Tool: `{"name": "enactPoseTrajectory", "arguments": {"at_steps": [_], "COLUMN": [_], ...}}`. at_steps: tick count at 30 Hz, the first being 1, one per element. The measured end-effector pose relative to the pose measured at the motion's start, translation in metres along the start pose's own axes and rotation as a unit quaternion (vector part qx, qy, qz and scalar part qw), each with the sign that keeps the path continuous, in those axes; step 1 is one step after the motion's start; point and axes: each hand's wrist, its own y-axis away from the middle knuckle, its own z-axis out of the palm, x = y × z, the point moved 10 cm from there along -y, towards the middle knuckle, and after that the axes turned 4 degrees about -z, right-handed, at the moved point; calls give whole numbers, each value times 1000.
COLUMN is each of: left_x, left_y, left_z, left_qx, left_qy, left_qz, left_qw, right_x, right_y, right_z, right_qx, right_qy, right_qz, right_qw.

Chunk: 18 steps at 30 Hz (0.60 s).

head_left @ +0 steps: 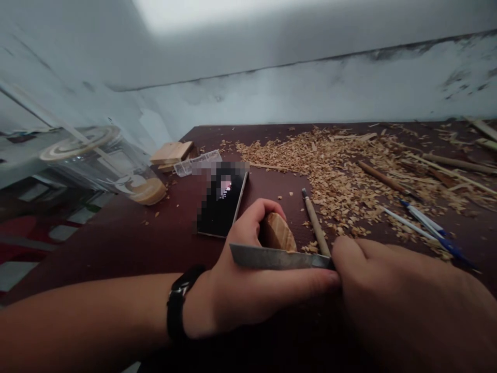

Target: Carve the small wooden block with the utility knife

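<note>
Fingers of my left hand wrap round a small wooden block, whose cut face looks toward me. My right hand is closed on a knife, its handle hidden in the fist. The flat grey blade of the knife points left and lies along the near edge of the block. Close by the blade's back, my left thumb is stretched out toward the right hand. Just beyond the hands, a thin wooden-handled carving tool rests on the table.
Wood chips cover much of the dark red table. A phone, a clear plastic box, wood pieces and a drink cup stand to the left. Pens and a brown-handled tool lie at right.
</note>
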Motion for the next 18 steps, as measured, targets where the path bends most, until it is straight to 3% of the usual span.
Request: {"name": "enactPoseTrajectory", "arguments": {"at_steps": [5, 11, 13, 15, 18], "left_x": [9, 29, 33, 34, 29], "left_y": [-3, 1, 3, 3, 2], "left_z": [10, 22, 22, 19, 18], "left_qx": [-42, -98, -91, -67, -58], "left_qy": [-13, -134, -166, -176, -155], "left_qz": [27, 166, 202, 212, 173], "left_qw": [999, 972, 961, 959, 971], "right_x": [4, 6, 5, 4, 7], "right_y": [-13, -29, -29, -28, -28], "right_z": [4, 4, 2, 1, 7], "right_qx": [-91, -128, -134, -139, -162], "right_qy": [-37, -82, -64, -51, -58], "right_qz": [1, -39, -62, -78, -74], "right_qw": [995, 988, 987, 986, 982]}}
